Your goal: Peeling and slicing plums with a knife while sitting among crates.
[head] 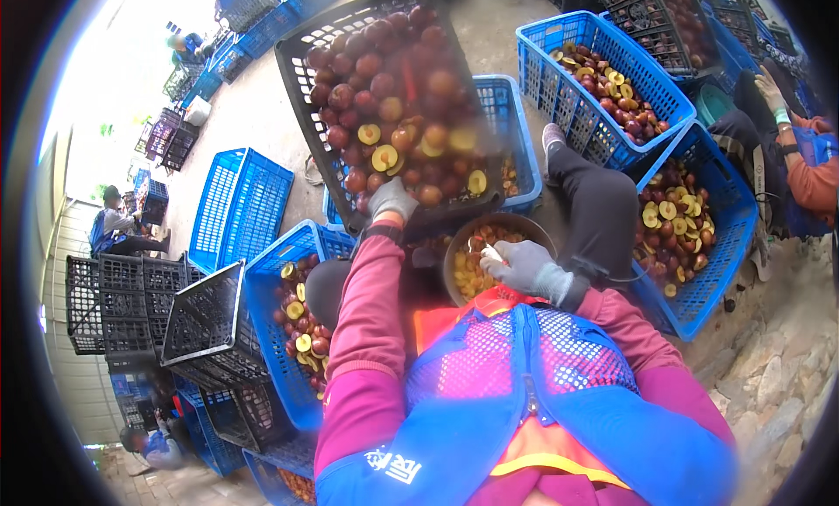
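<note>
My left hand [392, 201], in a grey work glove, reaches to the near edge of a black plastic crate [296, 80] of plums; whether its fingers grip a plum is hard to tell. Dark red whole plums [367, 67] fill much of this crate, with several yellow-fleshed halves [384, 157] among them. My right hand [524, 267], also gloved, closes on a small tool with a white handle [490, 253], its working end unclear. Below that hand is a round metal bowl [452, 270] holding yellow and reddish cut fruit pieces [473, 278].
Blue crates of halved plums stand at my right [734, 244], ahead right [593, 155] and at my left [275, 368]. An empty-looking blue crate [239, 204] and stacked black crates [124, 296] are farther left. A co-worker [813, 152] sits close at the right.
</note>
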The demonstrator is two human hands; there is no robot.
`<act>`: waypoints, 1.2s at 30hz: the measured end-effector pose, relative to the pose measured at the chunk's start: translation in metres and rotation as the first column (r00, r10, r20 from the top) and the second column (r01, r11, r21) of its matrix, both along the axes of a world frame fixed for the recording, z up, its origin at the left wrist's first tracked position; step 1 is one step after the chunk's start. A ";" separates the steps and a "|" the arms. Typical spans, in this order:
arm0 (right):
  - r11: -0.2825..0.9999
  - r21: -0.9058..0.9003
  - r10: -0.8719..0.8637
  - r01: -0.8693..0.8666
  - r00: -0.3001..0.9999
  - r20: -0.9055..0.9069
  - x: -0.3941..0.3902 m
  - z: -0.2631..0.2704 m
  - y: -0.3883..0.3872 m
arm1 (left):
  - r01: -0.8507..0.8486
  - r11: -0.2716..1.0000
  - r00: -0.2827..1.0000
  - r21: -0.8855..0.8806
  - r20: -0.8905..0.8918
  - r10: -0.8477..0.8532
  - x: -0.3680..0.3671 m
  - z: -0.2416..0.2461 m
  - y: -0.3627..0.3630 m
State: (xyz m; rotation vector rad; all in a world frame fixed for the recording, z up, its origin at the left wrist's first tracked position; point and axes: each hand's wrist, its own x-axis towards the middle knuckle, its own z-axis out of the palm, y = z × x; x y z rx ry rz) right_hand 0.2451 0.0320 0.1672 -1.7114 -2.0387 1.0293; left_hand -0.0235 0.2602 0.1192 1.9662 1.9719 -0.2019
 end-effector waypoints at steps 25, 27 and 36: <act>0.957 0.290 0.022 0.024 0.988 -0.153 -0.012 0.070 -0.002 | 0.078 0.989 -0.110 -0.126 0.985 0.134 0.060 0.093 -0.190; 0.986 0.165 0.039 0.038 0.899 -0.437 -0.010 0.074 0.000 | 0.117 0.982 -0.079 -0.151 0.984 0.161 0.059 0.106 -0.194; 0.647 -0.637 -0.565 -0.419 0.298 -0.770 0.016 0.081 -0.007 | 0.114 0.989 0.151 0.098 0.982 -0.114 0.066 0.125 -0.196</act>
